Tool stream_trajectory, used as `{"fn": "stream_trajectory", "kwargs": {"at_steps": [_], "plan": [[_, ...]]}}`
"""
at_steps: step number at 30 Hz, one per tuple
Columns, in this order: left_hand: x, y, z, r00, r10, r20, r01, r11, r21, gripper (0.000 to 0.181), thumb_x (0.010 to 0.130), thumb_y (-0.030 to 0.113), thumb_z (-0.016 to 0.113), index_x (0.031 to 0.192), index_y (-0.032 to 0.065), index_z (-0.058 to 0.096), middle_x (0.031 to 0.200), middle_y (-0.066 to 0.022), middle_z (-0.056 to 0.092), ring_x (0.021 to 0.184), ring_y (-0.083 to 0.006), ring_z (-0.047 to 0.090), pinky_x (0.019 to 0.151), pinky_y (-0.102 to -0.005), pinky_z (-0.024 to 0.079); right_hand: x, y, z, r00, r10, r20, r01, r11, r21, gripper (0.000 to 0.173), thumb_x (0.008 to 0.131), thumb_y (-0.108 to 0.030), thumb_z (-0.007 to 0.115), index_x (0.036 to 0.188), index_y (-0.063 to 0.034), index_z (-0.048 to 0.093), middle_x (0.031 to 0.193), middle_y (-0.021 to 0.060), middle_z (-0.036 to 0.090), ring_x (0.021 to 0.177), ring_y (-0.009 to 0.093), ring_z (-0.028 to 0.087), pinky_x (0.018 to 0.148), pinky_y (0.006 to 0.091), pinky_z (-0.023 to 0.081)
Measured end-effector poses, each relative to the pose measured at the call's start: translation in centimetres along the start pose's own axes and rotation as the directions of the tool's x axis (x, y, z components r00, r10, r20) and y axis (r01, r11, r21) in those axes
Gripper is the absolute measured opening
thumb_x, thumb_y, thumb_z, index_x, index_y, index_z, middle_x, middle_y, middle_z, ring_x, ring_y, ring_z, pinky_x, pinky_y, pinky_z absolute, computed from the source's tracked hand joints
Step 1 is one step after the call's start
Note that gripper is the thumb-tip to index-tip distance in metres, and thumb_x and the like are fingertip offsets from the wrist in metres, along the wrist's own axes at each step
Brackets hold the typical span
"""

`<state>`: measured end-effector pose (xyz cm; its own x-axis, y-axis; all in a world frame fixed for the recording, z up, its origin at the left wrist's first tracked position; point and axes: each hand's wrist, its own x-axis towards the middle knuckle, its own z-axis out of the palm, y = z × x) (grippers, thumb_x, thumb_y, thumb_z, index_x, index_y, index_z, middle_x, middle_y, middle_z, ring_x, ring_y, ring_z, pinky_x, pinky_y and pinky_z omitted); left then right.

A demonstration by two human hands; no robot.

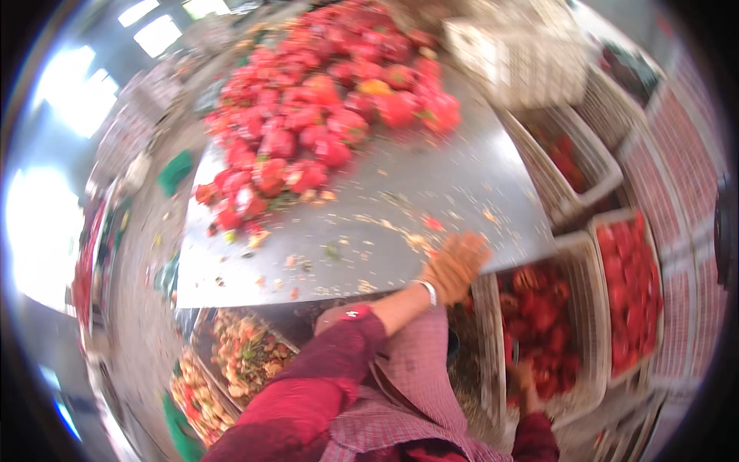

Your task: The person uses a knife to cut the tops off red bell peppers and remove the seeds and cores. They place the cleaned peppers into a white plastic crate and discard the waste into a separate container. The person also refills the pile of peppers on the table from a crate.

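My left hand (457, 267), in an orange-brown work glove, lies palm down at the near right edge of a metal table (392, 231). Its fingers look extended, though blurred, and the palm's underside is hidden. My right hand (522, 382) is at the near left side inside a plastic crate (590, 323) of red peppers (542, 312). A small shiny strip shows just above that hand, too blurred to name. Farther up the table lies a large heap of red bell peppers (300, 115). Seeds and pepper scraps (415, 239) are scattered nearer to me.
Another crate holds packed red peppers (629, 294) at right. Behind it stand a part-filled crate (600, 167) and a pale crate (519, 69). Pepper cores and scraps (248, 352) fill a container below the table's near left edge. A green cloth or bag (175, 172) lies on the floor.
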<state>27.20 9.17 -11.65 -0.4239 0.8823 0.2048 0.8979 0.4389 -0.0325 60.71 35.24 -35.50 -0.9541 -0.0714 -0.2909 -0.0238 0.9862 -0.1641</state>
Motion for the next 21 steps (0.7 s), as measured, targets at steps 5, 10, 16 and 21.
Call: {"fn": "stream_trajectory", "kwargs": {"at_steps": [5,10,16,21], "plan": [[-1.6,-0.7,-3.0,0.988,-0.114,0.109,0.132,0.975,-0.180,0.062,0.082,0.029,0.060,0.138,0.0076,0.046,0.150,-0.0169,0.036,0.139,-0.0343,0.033,0.116,-0.0485,0.020,0.5,0.6,-8.1,0.954,0.226,-0.199,-0.260,0.951,-0.168,0.012,0.068,-0.013,0.066,0.078,-0.0078,0.065,0.075,0.0109,0.067,0.070,0.025,0.066,0.062,0.0357,0.051],[-6.6,-5.2,-7.0,0.917,-0.369,-0.151,0.256,0.835,-0.488,0.043,0.081,0.028,0.063,0.120,0.0104,0.061,0.125,-0.0117,0.059,0.117,-0.0313,0.054,0.105,-0.0418,0.039,0.2,-2.2,-20.6,0.672,0.721,0.167,-0.222,-0.018,0.975,0.013,0.077,-0.011,0.059,0.086,-0.0032,0.065,0.071,0.0051,0.060,0.054,0.018,0.056,0.048,0.0301,0.045],[-25.8,-22.6,-15.1,0.317,-0.669,-0.672,0.840,0.527,-0.129,0.027,0.082,0.028,0.064,0.101,0.0096,0.062,0.100,-0.0127,0.061,0.097,-0.0322,0.057,0.080,-0.0462,0.046,2.4,-7.4,-26.6,0.687,0.703,0.182,-0.270,0.016,0.963,0.022,0.085,-0.018,0.058,0.101,-0.0039,0.064,0.079,0.0061,0.062,0.052,0.018,0.054,0.046,0.0306,0.043],[-39.7,-35.8,-15.0,-0.383,-0.919,-0.095,0.423,-0.083,-0.902,0.049,0.087,0.042,0.062,0.125,0.0113,0.060,0.110,-0.0147,0.065,0.106,-0.0303,0.061,0.092,-0.0405,0.045,8.9,-14.2,-28.6,0.763,0.606,-0.226,-0.004,0.355,0.935,0.026,0.090,-0.015,0.056,0.113,-0.0014,0.061,0.075,0.0043,0.062,0.043,0.010,0.047,0.038,0.0239,0.037]]}}
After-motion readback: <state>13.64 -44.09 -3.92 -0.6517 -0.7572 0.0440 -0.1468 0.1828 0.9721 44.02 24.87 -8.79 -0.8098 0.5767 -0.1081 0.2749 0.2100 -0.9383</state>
